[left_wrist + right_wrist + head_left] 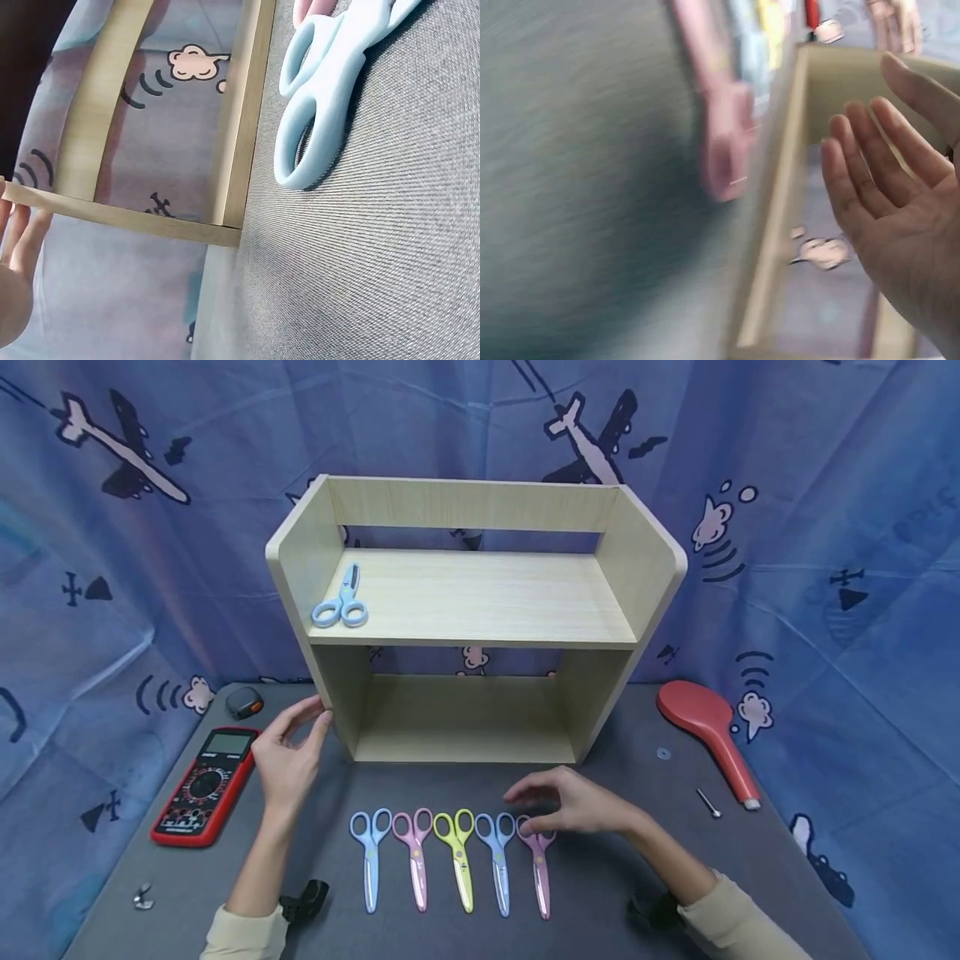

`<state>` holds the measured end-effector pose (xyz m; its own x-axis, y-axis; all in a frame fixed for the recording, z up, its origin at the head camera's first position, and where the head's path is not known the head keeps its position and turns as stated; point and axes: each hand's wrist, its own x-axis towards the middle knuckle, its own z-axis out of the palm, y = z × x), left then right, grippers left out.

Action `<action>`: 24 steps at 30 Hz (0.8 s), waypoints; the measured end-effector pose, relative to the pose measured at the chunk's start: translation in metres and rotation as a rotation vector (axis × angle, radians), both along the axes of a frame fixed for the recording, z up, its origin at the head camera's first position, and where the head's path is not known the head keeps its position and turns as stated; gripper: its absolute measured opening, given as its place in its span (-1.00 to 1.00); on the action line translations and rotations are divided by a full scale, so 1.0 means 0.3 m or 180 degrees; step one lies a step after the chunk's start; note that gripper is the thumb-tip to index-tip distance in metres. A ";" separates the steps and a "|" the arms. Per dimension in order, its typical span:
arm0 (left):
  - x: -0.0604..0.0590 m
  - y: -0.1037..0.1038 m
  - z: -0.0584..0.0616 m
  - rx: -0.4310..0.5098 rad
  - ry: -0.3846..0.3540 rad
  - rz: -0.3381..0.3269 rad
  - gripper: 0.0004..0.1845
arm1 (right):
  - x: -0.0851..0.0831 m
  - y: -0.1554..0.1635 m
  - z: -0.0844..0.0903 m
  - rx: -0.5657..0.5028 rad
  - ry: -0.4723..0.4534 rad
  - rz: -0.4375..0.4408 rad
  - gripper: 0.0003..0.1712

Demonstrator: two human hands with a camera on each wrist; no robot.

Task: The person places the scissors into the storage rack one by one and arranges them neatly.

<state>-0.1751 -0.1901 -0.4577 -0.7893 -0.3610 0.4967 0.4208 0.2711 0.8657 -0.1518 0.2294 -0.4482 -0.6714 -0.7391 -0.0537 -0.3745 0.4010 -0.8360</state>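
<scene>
My left hand [288,768] is at the left side of a pale wooden two-tier shelf [480,639], its fingertips touching the side panel near the lower front edge. In the left wrist view its fairly straight fingers [21,244] lie against the panel's outer face. My right hand [573,802] hovers over the handles of the rightmost scissors, purple-pink [542,877], fingers loosely bent and holding nothing. Left of these, in a row, lie blue scissors [501,868], yellow scissors [462,864], pink scissors [417,864] and light-blue scissors [371,864], handles toward the shelf. Another blue pair of scissors [345,597] rests on the upper tier's left end.
A red multimeter [206,785], a dark tape measure [243,702] and a small metal piece [142,897] lie at left. On the right are a red paddle-shaped tool [708,735], a washer [663,753] and a bolt [708,803]. A blue printed curtain [825,527] hangs behind.
</scene>
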 end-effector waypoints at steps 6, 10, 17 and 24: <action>0.000 0.000 -0.002 0.0002 0.0005 -0.0001 -0.67 | -0.033 0.042 -0.125 0.0252 0.0005 0.0021 -0.43; -0.001 0.000 -0.002 0.0029 0.0020 -0.0018 -0.67 | -0.045 0.057 -0.170 0.0359 0.0139 -0.0013 -0.42; -0.002 0.003 0.000 0.0021 0.0014 -0.0016 -0.67 | -0.042 0.056 -0.176 0.0476 0.0438 -0.0011 -0.40; 0.000 0.003 0.000 -0.0003 -0.0002 0.0012 -0.68 | -0.020 0.028 -0.146 0.0703 0.0487 -0.0127 -0.45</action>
<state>-0.1752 -0.1891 -0.4577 -0.7882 -0.3636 0.4965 0.4192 0.2735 0.8657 -0.1578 0.2378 -0.4921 -0.7125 -0.6936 -0.1063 -0.4701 0.5844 -0.6615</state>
